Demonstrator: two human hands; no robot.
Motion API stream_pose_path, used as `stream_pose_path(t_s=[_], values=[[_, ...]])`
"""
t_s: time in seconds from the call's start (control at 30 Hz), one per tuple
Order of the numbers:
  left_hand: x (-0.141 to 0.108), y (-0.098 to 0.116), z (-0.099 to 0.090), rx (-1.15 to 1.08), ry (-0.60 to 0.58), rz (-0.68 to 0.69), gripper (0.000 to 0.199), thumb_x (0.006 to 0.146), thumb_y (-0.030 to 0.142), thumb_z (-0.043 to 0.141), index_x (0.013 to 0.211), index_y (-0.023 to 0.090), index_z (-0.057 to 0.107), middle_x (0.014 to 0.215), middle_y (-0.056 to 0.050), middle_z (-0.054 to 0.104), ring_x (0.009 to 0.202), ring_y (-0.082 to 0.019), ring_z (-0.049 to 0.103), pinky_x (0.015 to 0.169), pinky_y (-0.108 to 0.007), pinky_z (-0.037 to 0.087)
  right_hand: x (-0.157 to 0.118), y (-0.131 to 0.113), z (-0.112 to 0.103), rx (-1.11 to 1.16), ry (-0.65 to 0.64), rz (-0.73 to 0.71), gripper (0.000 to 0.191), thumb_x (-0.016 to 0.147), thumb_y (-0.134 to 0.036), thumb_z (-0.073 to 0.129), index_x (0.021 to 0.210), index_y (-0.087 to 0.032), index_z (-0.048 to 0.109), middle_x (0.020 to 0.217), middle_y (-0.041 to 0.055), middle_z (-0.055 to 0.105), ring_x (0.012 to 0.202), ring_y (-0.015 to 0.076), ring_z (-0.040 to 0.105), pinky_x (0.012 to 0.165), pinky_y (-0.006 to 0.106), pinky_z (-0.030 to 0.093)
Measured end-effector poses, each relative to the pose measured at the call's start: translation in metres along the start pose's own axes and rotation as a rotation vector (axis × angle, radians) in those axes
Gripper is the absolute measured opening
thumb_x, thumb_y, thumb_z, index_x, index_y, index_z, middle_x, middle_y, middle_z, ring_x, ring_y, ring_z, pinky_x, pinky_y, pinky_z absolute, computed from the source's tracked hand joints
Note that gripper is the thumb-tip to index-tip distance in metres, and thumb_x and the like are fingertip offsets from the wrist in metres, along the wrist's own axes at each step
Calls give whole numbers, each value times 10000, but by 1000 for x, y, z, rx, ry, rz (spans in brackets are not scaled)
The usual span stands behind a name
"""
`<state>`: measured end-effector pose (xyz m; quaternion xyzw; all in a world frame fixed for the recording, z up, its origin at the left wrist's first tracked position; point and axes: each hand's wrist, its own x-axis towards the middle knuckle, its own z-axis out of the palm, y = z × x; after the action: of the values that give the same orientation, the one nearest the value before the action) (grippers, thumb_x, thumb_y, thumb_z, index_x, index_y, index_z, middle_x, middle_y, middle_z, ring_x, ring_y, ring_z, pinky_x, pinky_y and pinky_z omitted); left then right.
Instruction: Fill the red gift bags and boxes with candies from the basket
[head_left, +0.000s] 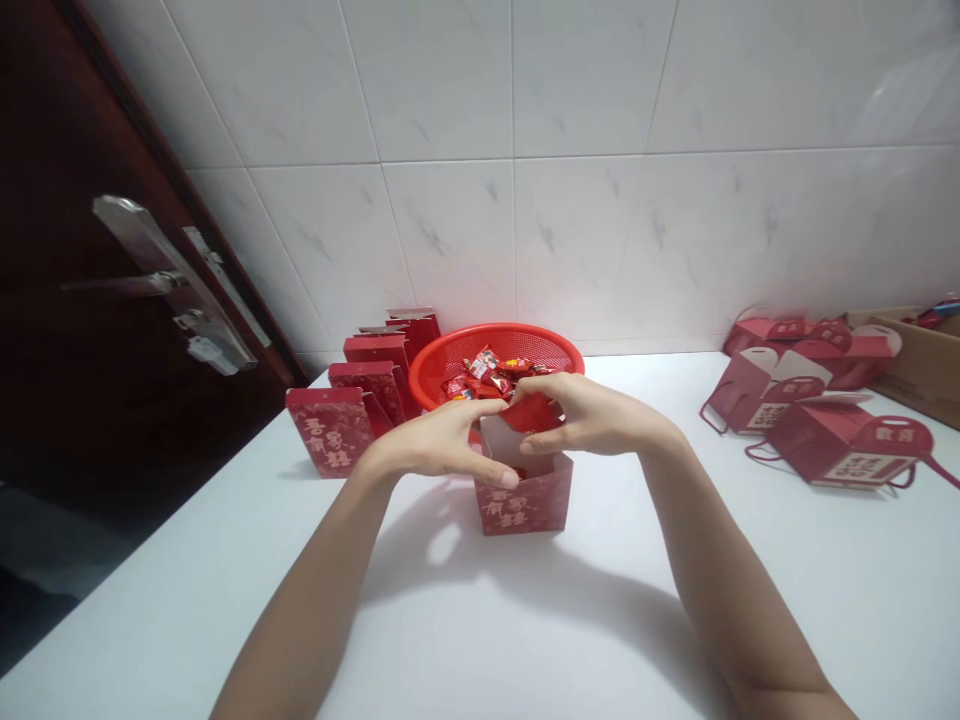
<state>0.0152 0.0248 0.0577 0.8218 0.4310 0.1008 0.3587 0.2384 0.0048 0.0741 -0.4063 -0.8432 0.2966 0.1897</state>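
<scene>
An open red paper gift box [525,505] with light characters on its front stands upright on the white table, its pale inside partly showing. My left hand [439,440] curves round the box's upper left side, thumb across the front of the opening and fingers at a raised flap. At the upper right, my right hand [589,415] has its thumb by the opening and its fingers behind a red flap. Just behind the box sits a red plastic basket [551,345] with red-wrapped candies [487,375] in it. What lies inside the box is mostly hidden.
Several similar upright red boxes [330,430] line up at the left. Assembled red boxes with cord handles [840,440] stand at the right, near a brown cardboard box [922,365]. A tiled wall [600,250] backs the table [480,640]; a dark door [67,200] is at left.
</scene>
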Motion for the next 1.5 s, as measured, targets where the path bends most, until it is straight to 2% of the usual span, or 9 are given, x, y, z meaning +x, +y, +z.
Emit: stream_pose_path(t_s=[0.13,0.47,0.7,0.83,0.93,1.07,1.23,1.37,1.5], values=[[0,4,0,-29,-40,29,728,665,503,809,1317,247,610,1198,-63,696,1072,-310,641,856,-350,485,1,2,0,-62,-36,-60,102,798,-172,642,858,-198,563,799,-20,542,689,131,467,593,274,334],[0,6,0,9,-23,28,724,646,518,800,1294,250,615,1112,-52,695,973,-258,642,838,-325,466,4,0,12,-270,-44,66,285,731,-148,695,631,-206,435,546,-50,418,527,104,360,513,289,204],[-1,9,0,8,-23,39,605,660,509,786,1189,244,660,1051,-39,688,864,-226,634,758,-305,472,-1,-4,13,-232,-27,24,198,783,-195,674,669,-197,512,638,-18,561,537,104,421,501,266,259],[-2,10,0,9,-44,41,530,719,520,742,1172,253,668,963,-8,668,766,-180,600,678,-272,447,-9,-3,2,-151,23,-78,26,844,-197,637,869,-188,638,828,20,687,683,138,582,574,254,377],[-1,10,-1,12,-44,72,464,742,516,735,1123,254,696,975,-8,680,802,-186,606,706,-273,449,-17,6,-4,-131,96,-96,130,885,-268,635,988,-189,644,923,50,703,807,179,631,642,277,437],[0,8,-2,24,-38,106,402,802,509,680,1093,232,707,978,-21,714,871,-213,640,793,-297,469,-31,28,2,-19,198,-62,540,799,-508,749,1202,-195,572,1086,101,674,945,234,639,747,353,517],[2,4,1,83,34,176,303,874,456,609,1037,231,729,1068,-27,730,976,-227,639,912,-328,451,-44,58,29,177,331,-43,788,757,-492,794,1409,-269,412,1398,149,543,1167,276,599,978,508,500],[4,6,6,108,63,208,285,901,427,583,1033,228,740,1063,-32,748,971,-229,656,899,-324,463,-41,71,56,351,339,-104,552,849,-446,718,1315,-226,519,1303,136,628,1152,255,627,1015,486,494],[3,8,6,158,56,260,312,945,425,537,1071,225,742,1072,-36,760,977,-230,676,903,-326,480,-35,75,73,438,463,-115,339,903,-453,647,1099,-176,651,1078,106,717,993,234,677,926,429,536]])
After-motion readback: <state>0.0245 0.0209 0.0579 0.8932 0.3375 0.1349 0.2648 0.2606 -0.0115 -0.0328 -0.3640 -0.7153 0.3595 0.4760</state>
